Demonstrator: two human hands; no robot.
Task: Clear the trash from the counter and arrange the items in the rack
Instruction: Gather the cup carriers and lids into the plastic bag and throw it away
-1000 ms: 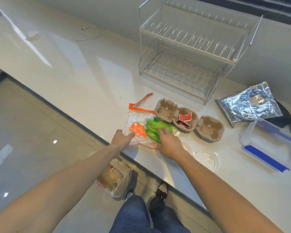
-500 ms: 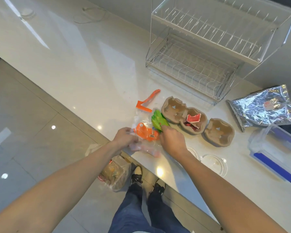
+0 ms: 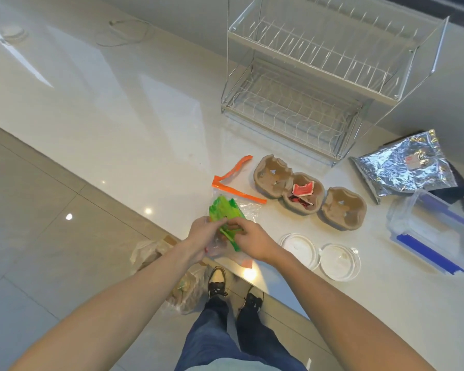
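Observation:
At the counter's front edge my left hand [image 3: 203,234] and my right hand [image 3: 248,238] both grip a clear zip bag with an orange seal strip [image 3: 235,190]. Crumpled green wrappers [image 3: 223,212] sit inside the bag, bunched between my fingers. A brown pulp cup carrier [image 3: 310,195] lies to the right with red sauce packets [image 3: 302,190] in its middle cup. A two-tier wire rack [image 3: 324,76] stands at the back against the wall, with nothing on it.
Two clear round lids [image 3: 322,254] lie right of my hands. A silver foil bag [image 3: 402,164] and a clear container with blue clips [image 3: 434,231] sit at far right. A trash bag [image 3: 182,285] stands on the floor below the counter edge, beside my feet.
Both hands have closed together on the bag and bunched it toward the counter edge. The green wrappers have been pushed up; the orange piece inside is now hidden.

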